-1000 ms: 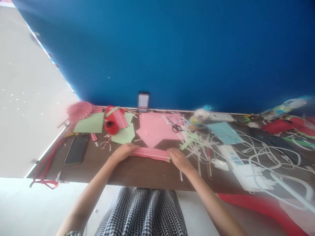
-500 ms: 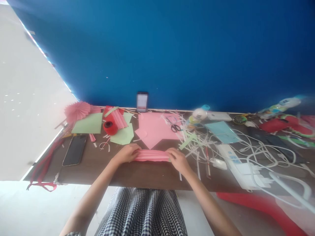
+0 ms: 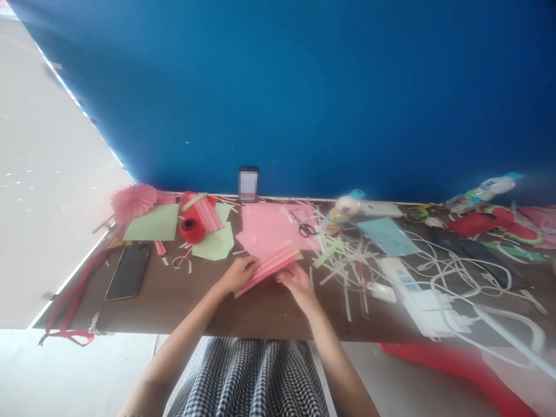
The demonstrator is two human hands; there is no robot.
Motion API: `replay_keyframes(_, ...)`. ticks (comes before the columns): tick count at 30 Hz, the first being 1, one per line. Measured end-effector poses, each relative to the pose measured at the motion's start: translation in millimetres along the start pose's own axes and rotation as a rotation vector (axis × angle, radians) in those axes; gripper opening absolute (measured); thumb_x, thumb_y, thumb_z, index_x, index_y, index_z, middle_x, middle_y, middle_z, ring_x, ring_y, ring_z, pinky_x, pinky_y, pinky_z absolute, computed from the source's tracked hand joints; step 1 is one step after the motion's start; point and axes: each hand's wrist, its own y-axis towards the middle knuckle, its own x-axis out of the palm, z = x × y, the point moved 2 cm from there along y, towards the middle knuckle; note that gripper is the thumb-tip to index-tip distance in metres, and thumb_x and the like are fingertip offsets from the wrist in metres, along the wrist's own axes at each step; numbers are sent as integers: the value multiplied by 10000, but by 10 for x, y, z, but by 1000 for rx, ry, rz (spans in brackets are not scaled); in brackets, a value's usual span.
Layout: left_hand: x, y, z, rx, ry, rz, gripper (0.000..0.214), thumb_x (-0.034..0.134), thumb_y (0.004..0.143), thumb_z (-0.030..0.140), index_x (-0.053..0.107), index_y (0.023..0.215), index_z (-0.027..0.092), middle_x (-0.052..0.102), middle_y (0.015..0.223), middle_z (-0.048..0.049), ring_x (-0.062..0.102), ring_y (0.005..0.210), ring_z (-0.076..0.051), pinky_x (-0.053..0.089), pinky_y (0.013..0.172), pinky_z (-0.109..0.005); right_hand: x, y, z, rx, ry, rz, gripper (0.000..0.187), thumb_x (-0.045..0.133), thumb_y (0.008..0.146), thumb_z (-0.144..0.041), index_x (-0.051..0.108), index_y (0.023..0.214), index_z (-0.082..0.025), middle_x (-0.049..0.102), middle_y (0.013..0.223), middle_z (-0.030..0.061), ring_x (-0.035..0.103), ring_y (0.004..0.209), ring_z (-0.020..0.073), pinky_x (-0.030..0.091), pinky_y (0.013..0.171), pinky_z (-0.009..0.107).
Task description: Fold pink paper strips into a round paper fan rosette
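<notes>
Just in front of the pink sheet [image 3: 264, 229], fingers of my left hand [image 3: 238, 273] pinch the near end of a pleated pink strip [image 3: 271, 265]. My right hand [image 3: 295, 282] touches it, grip unclear. Pleating looks finished, but the strip is not yet spread round like the rosette [image 3: 132, 200] far left of the sheet.

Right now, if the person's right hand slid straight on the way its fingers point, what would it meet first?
The folded pink paper, which the right hand seems to touch; beyond it, probably the flat pink sheet.
</notes>
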Motion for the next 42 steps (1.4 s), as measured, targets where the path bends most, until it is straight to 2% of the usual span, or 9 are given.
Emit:
replay_keyframes(2, 47, -12, 58, 18, -67, -56, 297, 345, 858, 267, 612, 888, 140, 630, 821, -25, 532, 708, -136, 403, 667, -232, 130, -7, 0, 44, 91, -25, 438, 676, 663, -334, 522, 1050, -201, 626, 966, 85, 614, 732, 186, 522, 625, 331)
replay_keyframes(5, 92, -39, 124, 34, -89, -95, 313, 330, 855, 236, 626, 833, 138, 623, 776, -12, 522, 687, -131, 395, 659, -225, 226, 10, -60, 51, 148, 45, 339, 678, 662, -341, 585, 950, -186, 660, 856, 63, 609, 665, 173, 509, 590, 312)
replay_keyframes(14, 89, -79, 273, 104, -82, -178, 358, 299, 864, 265, 627, 817, 130, 568, 655, 4, 453, 579, -98, 351, 573, -199, 201, 37, -50, 63, 184, 117, 278, 715, 605, -316, 598, 821, -187, 663, 787, 36, 597, 661, 162, 441, 513, 253)
replay_keyframes(18, 145, -90, 294, 70, 56, -105, 305, 480, 783, 399, 609, 759, 124, 539, 629, 9, 415, 552, -100, 331, 543, -211, 193, 19, -48, 25, 164, 166, 248, 709, 613, -286, 598, 808, -180, 660, 773, 27, 602, 702, 172, 466, 601, 280)
replay_keyframes(21, 192, -87, 283, 58, 106, -37, 243, 491, 790, 350, 612, 787, 140, 571, 691, -16, 457, 599, -122, 350, 578, -225, 176, 12, -96, 9, 126, 172, 236, 693, 632, -284, 612, 827, -178, 664, 795, 36, 607, 727, 184, 474, 632, 299)
replay_keyframes(24, 209, -71, 264, 90, 50, -41, 250, 377, 853, 239, 610, 907, 165, 614, 822, -52, 520, 721, -153, 382, 668, -247, 146, 7, -150, -23, 136, 229, 249, 691, 632, -294, 620, 843, -184, 672, 842, 45, 615, 795, 206, 479, 690, 329)
replay_keyframes(27, 203, -55, 240, 84, 15, -65, 249, 370, 855, 224, 596, 944, 168, 619, 861, -61, 537, 763, -164, 392, 708, -261, 132, -4, -167, -46, 128, 310, 258, 710, 609, -284, 628, 828, -174, 680, 847, 52, 623, 817, 215, 468, 767, 366)
replay_keyframes(34, 206, -81, 269, 22, -185, -188, 333, 304, 881, 359, 548, 809, 144, 540, 689, -5, 471, 607, -101, 381, 614, -215, 182, -28, -217, -137, 173, 418, 194, 675, 662, -258, 618, 824, -167, 662, 972, 78, 599, 948, 221, 441, 860, 378)
replay_keyframes(42, 254, -59, 239, -54, -563, -373, 387, 382, 836, 462, 545, 756, 121, 464, 572, 15, 445, 504, -76, 359, 513, -195, 210, -96, -425, -135, -19, 631, 209, 667, 662, -319, 620, 787, -158, 680, 792, 58, 637, 771, 198, 487, 742, 341)
